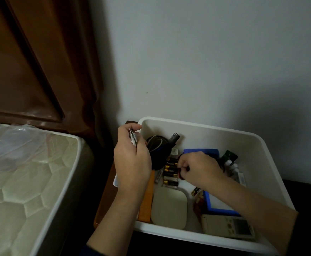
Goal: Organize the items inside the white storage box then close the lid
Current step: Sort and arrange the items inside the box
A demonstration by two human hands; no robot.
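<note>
The left hand (132, 159) hovers over the box's (261, 145) 9 o'clock rim, pinching small silvery packets (133, 138) between thumb and fingers. The right hand (200, 168) reaches into the middle of the box, fingers curled on a dark red-edged item beside the batteries (170, 171). The open white box sits against the wall, with a remote (228, 228) at 5 o'clock, a beige case (169, 207) at 6 and a mattress (21, 182) off at 9.

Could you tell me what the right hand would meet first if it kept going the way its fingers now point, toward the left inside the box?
Most likely the batteries: the right hand reaches leftward in the white storage box, fingers curled right beside them. Depth is unclear, so it may already touch them.
</note>
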